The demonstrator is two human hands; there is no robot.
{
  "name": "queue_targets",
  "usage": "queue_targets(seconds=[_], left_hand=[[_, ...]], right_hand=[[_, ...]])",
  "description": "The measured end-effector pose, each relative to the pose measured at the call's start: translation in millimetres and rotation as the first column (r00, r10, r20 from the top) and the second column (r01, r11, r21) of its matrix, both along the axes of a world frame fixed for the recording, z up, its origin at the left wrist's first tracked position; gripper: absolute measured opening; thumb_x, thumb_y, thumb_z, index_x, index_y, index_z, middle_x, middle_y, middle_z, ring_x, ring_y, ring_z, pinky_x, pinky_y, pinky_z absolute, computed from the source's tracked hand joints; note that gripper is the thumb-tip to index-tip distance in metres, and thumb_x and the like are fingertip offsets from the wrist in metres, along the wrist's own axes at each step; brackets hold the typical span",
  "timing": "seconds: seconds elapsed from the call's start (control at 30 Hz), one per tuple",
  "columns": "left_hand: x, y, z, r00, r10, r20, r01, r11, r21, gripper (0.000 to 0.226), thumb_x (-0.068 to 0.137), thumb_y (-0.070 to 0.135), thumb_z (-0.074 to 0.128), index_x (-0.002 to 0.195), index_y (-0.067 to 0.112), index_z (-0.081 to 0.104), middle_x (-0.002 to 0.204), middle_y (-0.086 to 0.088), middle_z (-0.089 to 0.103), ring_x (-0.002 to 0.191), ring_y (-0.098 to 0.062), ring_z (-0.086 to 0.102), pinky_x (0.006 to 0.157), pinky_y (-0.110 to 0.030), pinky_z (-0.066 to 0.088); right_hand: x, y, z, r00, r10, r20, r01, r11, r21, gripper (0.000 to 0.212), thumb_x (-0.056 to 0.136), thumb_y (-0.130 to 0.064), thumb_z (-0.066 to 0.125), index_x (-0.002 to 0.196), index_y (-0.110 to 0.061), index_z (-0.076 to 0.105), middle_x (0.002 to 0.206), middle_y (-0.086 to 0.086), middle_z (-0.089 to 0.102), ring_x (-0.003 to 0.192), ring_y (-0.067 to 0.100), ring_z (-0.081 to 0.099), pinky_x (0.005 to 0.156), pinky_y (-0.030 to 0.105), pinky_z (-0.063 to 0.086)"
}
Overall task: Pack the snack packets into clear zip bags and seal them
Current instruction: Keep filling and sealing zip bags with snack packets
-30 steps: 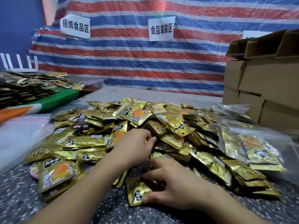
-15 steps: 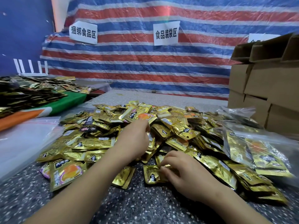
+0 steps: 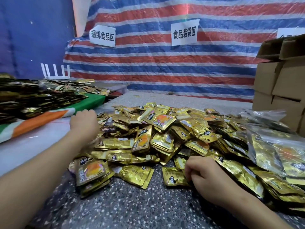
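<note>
snack packets (image 3: 155,142) lie heaped across the speckled counter (image 3: 125,209) — crinkly gold foil, flat and slick. the right hand (image 3: 205,176) curls its fingers on a small stack at the pile's near edge; the left hand (image 3: 84,123) reaches toward the clear zip bags (image 3: 33,142) at the left, fingers hidden — i cannot tell their state. i'd square the stack before bagging, since foil slides.

glossy gold foil pkts (image 3: 155,119), speckled matt tabletop (image 3: 132,207)
</note>
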State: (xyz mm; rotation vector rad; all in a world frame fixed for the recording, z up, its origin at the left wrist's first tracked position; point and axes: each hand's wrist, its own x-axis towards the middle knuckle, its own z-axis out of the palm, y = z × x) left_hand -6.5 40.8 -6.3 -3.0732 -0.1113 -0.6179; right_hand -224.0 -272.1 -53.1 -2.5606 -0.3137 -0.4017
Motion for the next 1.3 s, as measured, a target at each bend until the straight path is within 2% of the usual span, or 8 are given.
queue_targets(seconds=[0.2, 0.3, 0.6, 0.7, 0.83, 1.0, 1.17, 1.3], left_hand=[[20, 48, -20, 0.953, 0.237, -0.190, -0.236, 0.971, 0.031, 0.040, 0.100, 0.044, 0.044, 0.120, 0.014, 0.062, 0.125, -0.006, 0.061, 0.120, -0.029, 0.053, 0.094, -0.038, 0.042], [23, 50, -29, 0.950, 0.215, -0.226, -0.214, 0.976, 0.028, 0.036, 0.102, 0.037, 0.040, 0.120, 0.014, 0.061, 0.128, -0.007, 0.059, 0.123, -0.029, 0.052, 0.099, -0.040, 0.041], [18, 41, -35, 0.971, 0.171, -0.169, -0.187, 0.979, -0.085, 0.023, 0.094, 0.017, 0.052, 0.114, 0.015, 0.064, 0.111, -0.006, 0.064, 0.105, -0.028, 0.059, 0.077, -0.033, 0.050], [13, 30, -26, 0.979, 0.178, -0.100, -0.190, 0.975, -0.117, 0.021, 0.093, 0.010, 0.053, 0.110, 0.010, 0.065, 0.104, -0.008, 0.066, 0.095, -0.028, 0.063, 0.057, -0.027, 0.044], [-8, -5, -1, 0.964, -0.014, 0.267, 0.112, 0.927, -0.358, 0.026, 0.100, 0.014, 0.040, 0.087, 0.003, 0.061, 0.085, -0.018, 0.065, 0.074, -0.034, 0.058, 0.054, -0.033, 0.037], [-73, -85, 33, 0.744, -0.321, 0.586, 0.609, 0.686, -0.398, 0.039, 0.106, 0.026, 0.034, 0.082, 0.008, 0.059, 0.063, -0.005, 0.053, 0.054, -0.020, 0.047, 0.048, -0.032, 0.030], [-136, -157, 19, 0.525, -0.553, 0.647, 0.842, 0.446, -0.303, 0.037, 0.105, 0.026, 0.033, 0.095, 0.007, 0.064, 0.074, -0.009, 0.065, 0.062, -0.027, 0.056, 0.058, -0.043, 0.041], [-162, -178, -11, 0.463, -0.669, 0.581, 0.886, 0.334, -0.322, 0.037, 0.103, 0.032, 0.034, 0.099, 0.011, 0.064, 0.073, -0.003, 0.062, 0.066, -0.024, 0.056, 0.059, -0.040, 0.041]], right_hand=[[1, 1, 0, 1.000, 0.016, 0.010, -0.016, 1.000, -0.025, 0.040, 0.077, 0.009, 0.051, 0.061, -0.027, 0.057, 0.068, -0.017, 0.057, 0.076, 0.003, 0.055, 0.063, 0.015, 0.039], [0, 1, 0, 1.000, 0.018, 0.000, -0.018, 1.000, -0.024, 0.037, 0.078, 0.008, 0.051, 0.063, -0.025, 0.061, 0.070, -0.018, 0.059, 0.077, 0.002, 0.056, 0.064, 0.014, 0.039], [-2, 1, 2, 1.000, 0.004, -0.028, -0.004, 1.000, -0.013, 0.034, 0.080, 0.004, 0.052, 0.066, -0.024, 0.065, 0.074, -0.015, 0.060, 0.078, 0.001, 0.057, 0.063, 0.014, 0.039], [-2, 2, 3, 1.000, -0.002, -0.026, 0.001, 1.000, -0.007, 0.033, 0.080, 0.003, 0.052, 0.066, -0.024, 0.064, 0.082, -0.019, 0.061, 0.079, 0.002, 0.057, 0.063, 0.015, 0.041], [-3, 2, 5, 1.000, -0.017, -0.009, 0.017, 1.000, 0.011, 0.032, 0.080, 0.003, 0.050, 0.067, -0.023, 0.064, 0.082, -0.020, 0.062, 0.077, 0.005, 0.059, 0.062, 0.018, 0.044], [-6, 4, 8, 0.996, -0.088, -0.029, 0.093, 0.973, 0.213, 0.040, 0.085, 0.004, 0.051, 0.070, -0.029, 0.067, 0.074, -0.015, 0.065, 0.058, 0.006, 0.055, 0.052, 0.017, 0.041], [-2, 3, 20, 0.978, -0.118, -0.170, 0.204, 0.694, 0.691, 0.039, 0.096, 0.003, 0.041, 0.077, -0.014, 0.070, 0.072, 0.005, 0.071, 0.062, 0.017, 0.065, 0.058, 0.027, 0.054], [4, 1, 29, 0.934, 0.005, -0.356, 0.330, 0.365, 0.871, 0.047, 0.106, -0.039, 0.035, 0.092, -0.004, 0.062, 0.065, 0.011, 0.064, 0.051, 0.020, 0.059, 0.048, 0.029, 0.049]])
